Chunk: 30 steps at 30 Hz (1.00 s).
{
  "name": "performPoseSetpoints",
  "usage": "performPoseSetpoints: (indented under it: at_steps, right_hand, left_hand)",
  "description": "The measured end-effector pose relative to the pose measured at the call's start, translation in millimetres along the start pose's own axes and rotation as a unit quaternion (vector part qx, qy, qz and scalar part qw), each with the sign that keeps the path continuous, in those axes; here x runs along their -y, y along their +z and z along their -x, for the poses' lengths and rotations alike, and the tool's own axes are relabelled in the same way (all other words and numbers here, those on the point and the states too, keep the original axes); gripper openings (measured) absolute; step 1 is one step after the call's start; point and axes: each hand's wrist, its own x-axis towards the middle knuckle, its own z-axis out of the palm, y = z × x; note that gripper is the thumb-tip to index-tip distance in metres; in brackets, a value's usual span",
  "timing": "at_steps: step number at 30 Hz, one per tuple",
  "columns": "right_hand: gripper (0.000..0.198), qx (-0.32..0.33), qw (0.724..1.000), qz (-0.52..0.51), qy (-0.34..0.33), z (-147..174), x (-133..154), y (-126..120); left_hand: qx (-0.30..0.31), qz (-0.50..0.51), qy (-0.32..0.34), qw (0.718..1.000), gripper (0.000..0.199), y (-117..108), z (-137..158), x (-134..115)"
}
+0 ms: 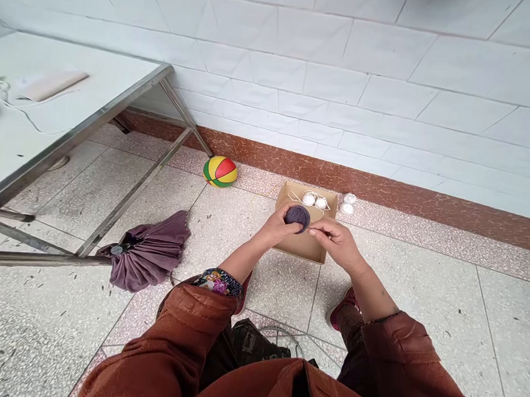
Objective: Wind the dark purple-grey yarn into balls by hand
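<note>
My left hand [280, 227] is closed round a dark purple-grey ball of yarn [297, 218], thumb across its lower side. Just right of the ball, my right hand [334, 241] is pinched together, and a dark strand of yarn seems to run from the ball to its fingertips. Both hands are above a shallow brown cardboard box [304, 249] on the floor. Two white balls of yarn [314, 199] with loose white strands lie inside the box's far part. More white balls of yarn [347, 205] sit on the floor beside its right side.
A white-topped table [71, 109] with metal legs stands at left, holding a pale folded item [55, 85] and a cord. A striped ball [220, 171] rests near the tiled wall [309, 80]. Gathered purple cloth [152, 251] lies by the table leg. My shoes flank the box's near side.
</note>
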Motion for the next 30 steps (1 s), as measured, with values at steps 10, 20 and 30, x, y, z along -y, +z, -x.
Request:
performPoseSetpoints:
  at_steps: [10,20,30]
  right_hand:
    - [0.025,-0.114,0.984,-0.036,0.135,-7,-27,-1]
    - [0.023,-0.038,0.991,0.043,0.117,-2,-26,12]
    - [0.020,-0.002,1.000,0.001,0.013,-5,2,-1]
  left_hand:
    - [0.238,0.171,-0.019,0.956,0.088,9,13,-7]
    - [0.062,0.292,-0.043,0.953,0.057,5,6,-15]
    - [0.027,0.052,-0.026,0.998,0.059,5,5,-5]
